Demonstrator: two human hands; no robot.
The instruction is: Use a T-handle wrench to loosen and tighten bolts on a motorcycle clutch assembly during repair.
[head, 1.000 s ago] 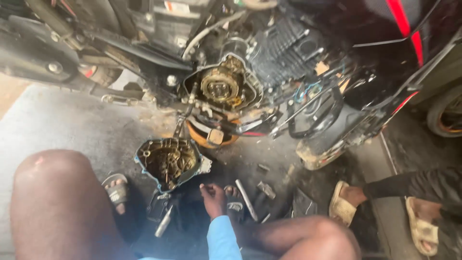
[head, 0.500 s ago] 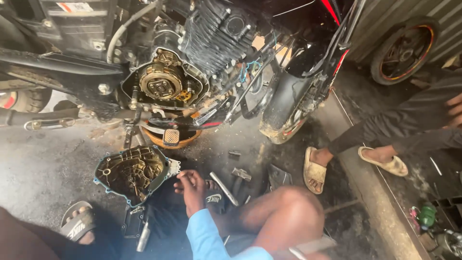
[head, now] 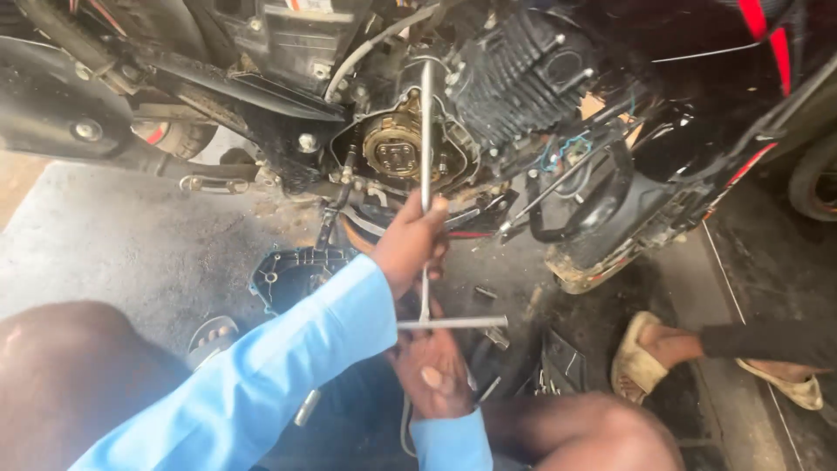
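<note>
Two bare hands work a long T-handle wrench (head: 425,192) on a motorcycle's open engine (head: 405,148): the left hand (head: 411,244) closes around the shaft, the right hand (head: 433,371), fingers partly curled, touches the crossbar at 6 o'clock. Its tip points toward 12 o'clock, near the exposed clutch. Seating the socket squarely seems the step in hand; turning calls for a steady shaft.

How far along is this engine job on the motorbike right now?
Done: the side cover is off and lies on the ground, leaving the round clutch assembly open on the engine. In hand: a T-handle wrench, its shaft gripped by the left hand and its crossbar met by the right hand, with the tip up at the engine. Left: loose small parts lie on the ground and the cover is not refitted.
</note>
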